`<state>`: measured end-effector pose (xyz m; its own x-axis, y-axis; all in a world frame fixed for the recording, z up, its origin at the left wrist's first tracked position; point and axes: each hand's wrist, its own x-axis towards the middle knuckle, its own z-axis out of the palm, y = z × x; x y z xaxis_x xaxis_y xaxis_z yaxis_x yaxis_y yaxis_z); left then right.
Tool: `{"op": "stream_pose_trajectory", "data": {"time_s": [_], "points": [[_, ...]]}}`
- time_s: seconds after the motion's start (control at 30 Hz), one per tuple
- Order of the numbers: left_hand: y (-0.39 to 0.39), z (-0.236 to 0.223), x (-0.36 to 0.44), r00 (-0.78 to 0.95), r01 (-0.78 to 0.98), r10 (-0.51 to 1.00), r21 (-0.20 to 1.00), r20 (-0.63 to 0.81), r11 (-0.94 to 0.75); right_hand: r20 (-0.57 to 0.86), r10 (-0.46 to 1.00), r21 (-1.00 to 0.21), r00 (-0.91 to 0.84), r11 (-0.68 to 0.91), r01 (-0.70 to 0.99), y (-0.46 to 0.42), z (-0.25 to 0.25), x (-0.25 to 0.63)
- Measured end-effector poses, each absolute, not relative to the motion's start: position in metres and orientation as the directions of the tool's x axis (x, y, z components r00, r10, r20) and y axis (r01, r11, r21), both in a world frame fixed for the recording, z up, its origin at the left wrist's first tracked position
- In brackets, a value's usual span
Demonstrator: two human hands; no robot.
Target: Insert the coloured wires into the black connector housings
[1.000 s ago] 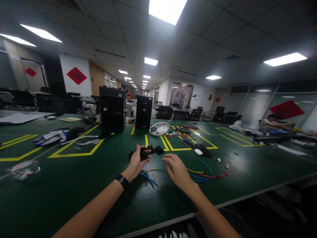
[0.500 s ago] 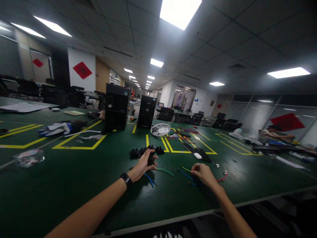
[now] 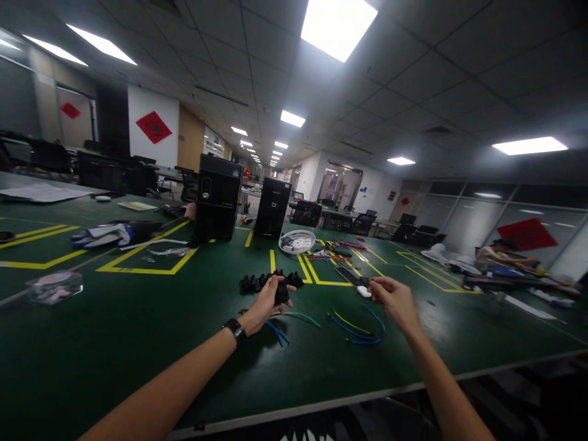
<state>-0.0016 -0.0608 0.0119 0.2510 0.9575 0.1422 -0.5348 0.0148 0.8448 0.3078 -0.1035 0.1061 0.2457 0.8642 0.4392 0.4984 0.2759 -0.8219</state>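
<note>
My left hand [image 3: 269, 301] is closed around a small black plastic block [image 3: 282, 294], palm turned up. Just behind it lies a row of black plastic parts [image 3: 255, 283], partly covered by the hand. Blue wires [image 3: 277, 332] and a green wire [image 3: 303, 316] rest on the table beside that hand. My right hand [image 3: 394, 301] hovers farther right with thumb and fingers pinched together; what is between them, if anything, is too small to make out. Its fingertips are close to a white rounded object [image 3: 364, 292]. A yellow wire [image 3: 351, 323] and blue wires [image 3: 367, 342] lie to its left.
Across the green table [image 3: 193, 367] stand two black computer towers [image 3: 219, 199]. A white basket [image 3: 297, 241] and bundled coloured wires [image 3: 344, 246] lie beyond my hands. Gloves [image 3: 108, 234] and a clear bag [image 3: 55, 286] are at left. Another person [image 3: 498, 256] sits at far right.
My right hand has lifted off the yellow and blue wires and moved right and away from me, uncovering them. My left hand stays in place with the black block.
</note>
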Motion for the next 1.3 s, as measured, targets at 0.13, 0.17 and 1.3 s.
{"op": "stream_pose_trajectory", "data": {"time_s": [0.13, 0.17, 1.3], "points": [[-0.065, 0.013, 0.002, 0.261, -0.578, 0.947, 0.816, 0.185, 0.0, 0.27, 0.962, -0.904, -0.05, 0.271, 0.331, -0.11, 0.087, 0.222], [-0.065, 0.013, 0.002, 0.262, -0.595, 0.944, 0.804, 0.2, -0.005, 0.235, 0.966, -0.925, -0.103, 0.255, 0.281, -0.109, 0.08, 0.202], [-0.082, 0.027, 0.003, 0.339, -0.526, 0.825, 0.818, 0.453, -0.233, -0.008, 0.979, -1.0, -0.202, -0.008, 0.001, -0.083, 0.01, 0.145]]}}
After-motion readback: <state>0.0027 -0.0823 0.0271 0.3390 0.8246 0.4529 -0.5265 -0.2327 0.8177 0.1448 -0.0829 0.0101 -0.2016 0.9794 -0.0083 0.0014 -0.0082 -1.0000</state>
